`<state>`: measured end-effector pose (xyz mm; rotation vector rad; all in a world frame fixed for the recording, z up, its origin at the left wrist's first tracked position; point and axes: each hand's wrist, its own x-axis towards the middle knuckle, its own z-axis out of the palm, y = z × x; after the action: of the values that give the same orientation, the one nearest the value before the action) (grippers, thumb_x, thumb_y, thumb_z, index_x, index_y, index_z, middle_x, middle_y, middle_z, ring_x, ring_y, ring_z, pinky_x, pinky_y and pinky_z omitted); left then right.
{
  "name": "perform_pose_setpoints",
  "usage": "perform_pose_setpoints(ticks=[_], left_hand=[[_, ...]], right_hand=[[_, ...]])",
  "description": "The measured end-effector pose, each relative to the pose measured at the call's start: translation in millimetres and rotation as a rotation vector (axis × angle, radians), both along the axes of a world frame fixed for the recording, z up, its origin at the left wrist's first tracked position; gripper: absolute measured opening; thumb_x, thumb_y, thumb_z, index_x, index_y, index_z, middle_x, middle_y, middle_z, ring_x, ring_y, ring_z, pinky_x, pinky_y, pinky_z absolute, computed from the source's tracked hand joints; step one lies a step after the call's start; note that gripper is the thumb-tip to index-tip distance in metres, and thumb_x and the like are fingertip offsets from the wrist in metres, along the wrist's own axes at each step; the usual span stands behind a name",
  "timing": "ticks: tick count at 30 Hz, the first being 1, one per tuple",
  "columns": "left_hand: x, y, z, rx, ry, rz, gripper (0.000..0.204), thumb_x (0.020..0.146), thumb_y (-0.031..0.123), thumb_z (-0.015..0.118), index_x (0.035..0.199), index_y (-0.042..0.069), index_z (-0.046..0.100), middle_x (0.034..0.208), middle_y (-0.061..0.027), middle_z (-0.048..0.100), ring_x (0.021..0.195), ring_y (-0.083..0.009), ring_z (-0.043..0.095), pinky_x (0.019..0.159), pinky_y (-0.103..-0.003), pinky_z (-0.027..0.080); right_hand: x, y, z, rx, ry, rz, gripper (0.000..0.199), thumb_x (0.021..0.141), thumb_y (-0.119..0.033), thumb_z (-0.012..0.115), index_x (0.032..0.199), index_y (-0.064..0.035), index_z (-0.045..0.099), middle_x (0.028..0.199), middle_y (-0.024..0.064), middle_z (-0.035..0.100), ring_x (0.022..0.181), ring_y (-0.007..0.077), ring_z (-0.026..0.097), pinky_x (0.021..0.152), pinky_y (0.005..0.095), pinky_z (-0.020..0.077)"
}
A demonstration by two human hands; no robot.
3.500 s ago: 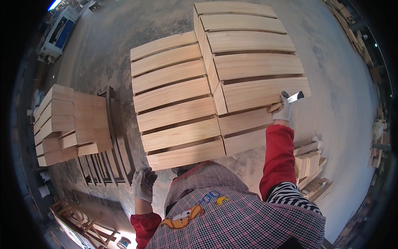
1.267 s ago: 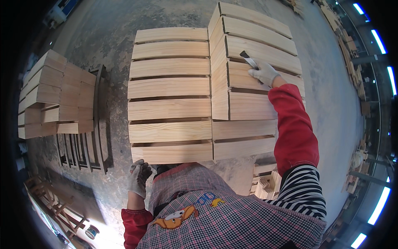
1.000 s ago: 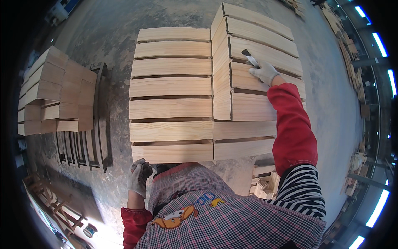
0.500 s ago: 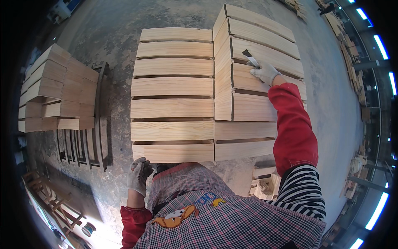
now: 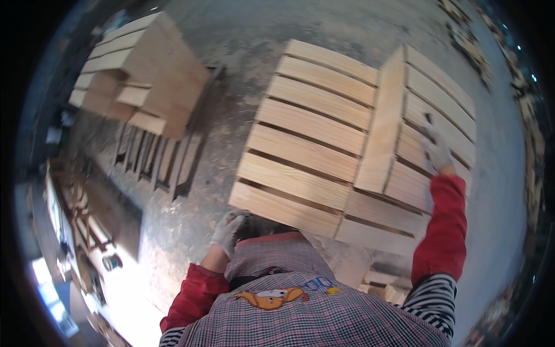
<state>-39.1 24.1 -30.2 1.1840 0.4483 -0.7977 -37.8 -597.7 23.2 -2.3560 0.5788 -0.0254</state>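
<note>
A slatted pale wood pallet (image 5: pixel 300 153) lies in front of me, and a second slatted panel (image 5: pixel 439 98) rests raised on its right half. My right hand (image 5: pixel 435 151), in a grey glove with a red sleeve, lies on the slats of the raised panel. It is closed on a small dark tool (image 5: pixel 428 120) that pokes out past the fingers. My left hand (image 5: pixel 228 230), also gloved, hangs with curled fingers just below the near left corner of the lower pallet. Whether it grips the corner is unclear.
A stack of wooden boards and boxes (image 5: pixel 139 69) stands at the upper left on a dark slatted frame (image 5: pixel 156 156). Wood offcuts (image 5: pixel 381 283) lie under my right arm. Timber pieces (image 5: pixel 468 40) lie along the far right on the concrete floor (image 5: pixel 231 34).
The view has swung, so the pallets now sit to the right and the board stack shows larger at upper left. Earlier my right hand moved from the panel's near edge onto its middle slats.
</note>
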Motion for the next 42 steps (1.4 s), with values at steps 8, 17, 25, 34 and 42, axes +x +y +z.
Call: perform_pose_setpoints(ticks=[8,17,25,34,42], left_hand=[[-2.1,66.8,20.5,0.07,0.088,0.098,0.026,0.09,0.017,0.053,0.112,0.002,0.056,0.1,-0.0101,0.063,0.089,-0.0213,0.061,0.079,-0.033,0.05],[-43.2,250.7,-7.7,-0.14,0.067,0.242,0.022,0.092,0.016,0.052,0.109,0.003,0.056,0.1,-0.0085,0.062,0.088,-0.0201,0.061,0.078,-0.032,0.05],[-120.9,530.4,-20.3,-0.294,-0.158,0.848,0.028,0.089,0.02,0.056,0.113,0.008,0.052,0.096,-0.0086,0.062,0.084,-0.0221,0.061,0.074,-0.036,0.051],[-141.7,655.2,2.5,-0.269,-0.252,1.217,0.03,0.083,0.023,0.065,0.106,0.007,0.055,0.087,-0.0029,0.055,0.077,-0.0168,0.056,0.073,-0.033,0.053],[-102.1,815.9,-24.7,-0.142,-0.15,1.456,0.023,0.09,0.022,0.053,0.108,0.008,0.053,0.092,-0.0065,0.06,0.078,-0.0211,0.059,0.074,-0.037,0.052]], right_hand=[[-46.4,181.4,49.5,0.376,-0.432,-0.272,0.029,0.09,-0.015,0.055,0.117,-0.0043,0.056,0.084,0.0006,0.058,0.049,0.0039,0.043,0.043,0.0183,0.0342],[-67.1,537.9,-68.2,1.276,0.061,-0.335,0.025,0.087,-0.009,0.059,0.111,-0.0067,0.053,0.075,0.0059,0.058,0.051,0.0135,0.052,0.041,0.0279,0.0434],[-7.3,824.1,-64.1,1.335,0.533,0.138,0.013,0.086,-0.012,0.063,0.096,-0.007,0.055,0.066,0.0037,0.053,0.051,0.0158,0.052,0.046,0.0289,0.0442],[55.5,1033.7,-80.3,1.289,0.852,0.32,0.016,0.086,-0.009,0.061,0.101,-0.0043,0.055,0.077,0.0081,0.06,0.053,0.0153,0.054,0.045,0.0292,0.0469],[138.5,1225.0,-78.2,1.252,1.058,0.52,0.009,0.089,-0.011,0.059,0.09,-0.0026,0.056,0.074,0.0061,0.057,0.059,0.0152,0.054,0.05,0.0313,0.0475]])
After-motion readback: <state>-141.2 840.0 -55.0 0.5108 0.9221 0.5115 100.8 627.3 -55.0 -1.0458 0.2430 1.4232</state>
